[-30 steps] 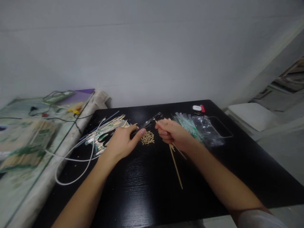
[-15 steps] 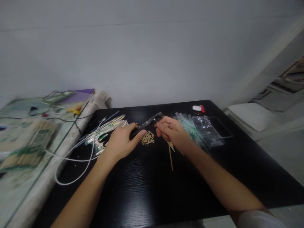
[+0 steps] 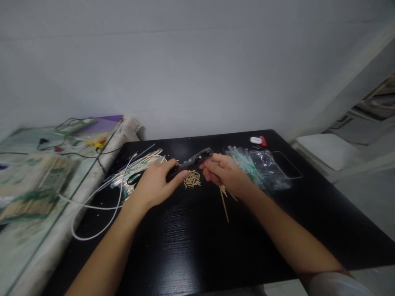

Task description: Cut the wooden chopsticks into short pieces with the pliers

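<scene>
My left hand (image 3: 157, 183) is wrapped round a black hand cutter (image 3: 197, 157) with looped handles, its head pointing right and slightly upward. The handle loops show partly behind the hand. At the cutter's head, my right hand (image 3: 224, 170) is closed with thumb and fingers pinched together. Several thin wooden sticks (image 3: 225, 205) stick out below the right palm. What lies between the right fingertips and the jaws is too small to make out. Below the cutter, a pile of short cut stick pieces (image 3: 192, 179) lies on the black table (image 3: 185, 238).
Long wrapped sticks (image 3: 138, 166) and a white cable (image 3: 92, 238) lie at left. Green-and-clear wrappers (image 3: 245, 162), clear plastic (image 3: 270, 168), a phone-like black slab (image 3: 285, 164) and a white case (image 3: 255, 139) are at right. A glass-topped surface (image 3: 24, 246) adjoins the left side.
The cutter's handle loops have come closer together in my left hand. The sticks under my right hand have swung slightly to the right.
</scene>
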Demonstrator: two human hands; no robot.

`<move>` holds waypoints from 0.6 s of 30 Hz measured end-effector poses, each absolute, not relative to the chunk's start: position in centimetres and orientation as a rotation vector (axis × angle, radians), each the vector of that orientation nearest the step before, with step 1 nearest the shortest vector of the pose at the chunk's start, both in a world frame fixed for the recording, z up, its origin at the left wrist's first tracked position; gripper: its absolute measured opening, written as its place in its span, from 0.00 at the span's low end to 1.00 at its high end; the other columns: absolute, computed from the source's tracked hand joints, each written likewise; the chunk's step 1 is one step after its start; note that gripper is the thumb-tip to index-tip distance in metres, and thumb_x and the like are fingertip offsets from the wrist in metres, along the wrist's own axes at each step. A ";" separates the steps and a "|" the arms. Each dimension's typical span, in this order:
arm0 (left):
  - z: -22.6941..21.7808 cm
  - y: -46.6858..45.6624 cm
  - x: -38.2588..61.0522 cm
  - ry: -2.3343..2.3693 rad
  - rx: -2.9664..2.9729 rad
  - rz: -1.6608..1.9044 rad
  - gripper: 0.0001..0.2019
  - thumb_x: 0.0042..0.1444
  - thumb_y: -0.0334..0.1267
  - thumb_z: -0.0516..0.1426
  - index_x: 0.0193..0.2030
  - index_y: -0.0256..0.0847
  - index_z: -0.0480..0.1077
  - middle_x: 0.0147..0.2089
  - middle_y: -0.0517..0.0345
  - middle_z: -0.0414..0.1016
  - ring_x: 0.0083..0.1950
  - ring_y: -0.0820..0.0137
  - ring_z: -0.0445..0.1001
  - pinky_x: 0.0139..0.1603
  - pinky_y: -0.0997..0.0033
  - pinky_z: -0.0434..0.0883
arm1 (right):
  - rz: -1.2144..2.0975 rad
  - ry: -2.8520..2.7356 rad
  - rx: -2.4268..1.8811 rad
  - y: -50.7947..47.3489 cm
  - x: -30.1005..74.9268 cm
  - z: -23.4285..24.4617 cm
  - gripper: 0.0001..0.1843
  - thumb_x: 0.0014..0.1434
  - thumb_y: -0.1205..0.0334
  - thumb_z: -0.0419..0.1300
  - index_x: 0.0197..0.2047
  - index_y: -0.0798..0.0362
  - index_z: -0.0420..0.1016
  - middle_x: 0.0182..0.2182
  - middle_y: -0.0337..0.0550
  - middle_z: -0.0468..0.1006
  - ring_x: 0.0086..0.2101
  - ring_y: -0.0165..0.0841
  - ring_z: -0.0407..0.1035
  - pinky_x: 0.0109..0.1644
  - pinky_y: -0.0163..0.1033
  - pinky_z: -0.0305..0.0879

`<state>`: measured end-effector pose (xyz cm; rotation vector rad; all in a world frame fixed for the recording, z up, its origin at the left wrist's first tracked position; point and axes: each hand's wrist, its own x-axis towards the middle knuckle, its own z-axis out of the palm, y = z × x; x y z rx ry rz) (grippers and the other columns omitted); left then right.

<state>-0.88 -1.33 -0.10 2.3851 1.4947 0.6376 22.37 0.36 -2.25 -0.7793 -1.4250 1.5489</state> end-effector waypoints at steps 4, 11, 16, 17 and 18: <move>-0.2 -1.3 -0.8 1.520 2.330 0.569 0.25 0.69 0.61 0.46 0.36 0.42 0.71 0.29 0.59 0.73 0.32 0.65 0.71 0.37 0.65 0.62 | 1.520 -1.394 -0.840 0.4 22.1 -2.4 0.10 0.67 0.55 0.61 0.38 0.53 0.76 0.23 0.35 0.74 0.17 0.22 0.50 0.19 0.35 0.42; -0.4 -1.1 -0.6 1.542 2.246 0.488 0.27 0.69 0.61 0.45 0.37 0.43 0.74 0.30 0.58 0.74 0.34 0.64 0.73 0.38 0.64 0.62 | 1.558 -1.342 -0.895 0.9 21.8 -3.4 0.11 0.66 0.55 0.61 0.36 0.53 0.75 0.23 0.35 0.73 0.16 0.22 0.49 0.18 0.34 0.40; -0.5 -1.0 -0.5 1.529 2.183 0.481 0.27 0.69 0.62 0.46 0.32 0.43 0.71 0.27 0.60 0.72 0.31 0.66 0.71 0.37 0.65 0.62 | 1.604 -1.303 -0.909 1.3 21.7 -4.0 0.12 0.64 0.53 0.63 0.36 0.53 0.75 0.23 0.35 0.72 0.16 0.21 0.48 0.17 0.33 0.39; -0.5 -1.0 -0.6 1.523 2.170 0.479 0.27 0.69 0.61 0.46 0.32 0.43 0.70 0.27 0.60 0.72 0.31 0.66 0.71 0.37 0.65 0.62 | 1.616 -1.296 -0.916 1.4 21.6 -4.1 0.12 0.63 0.53 0.63 0.35 0.53 0.75 0.23 0.35 0.72 0.16 0.21 0.48 0.17 0.33 0.39; -0.5 -0.9 -0.6 1.518 2.160 0.475 0.27 0.69 0.61 0.46 0.31 0.43 0.70 0.27 0.60 0.72 0.31 0.66 0.70 0.37 0.65 0.62 | 1.628 -1.291 -0.922 1.4 21.6 -4.3 0.12 0.63 0.52 0.64 0.35 0.53 0.75 0.23 0.34 0.72 0.16 0.21 0.47 0.17 0.33 0.38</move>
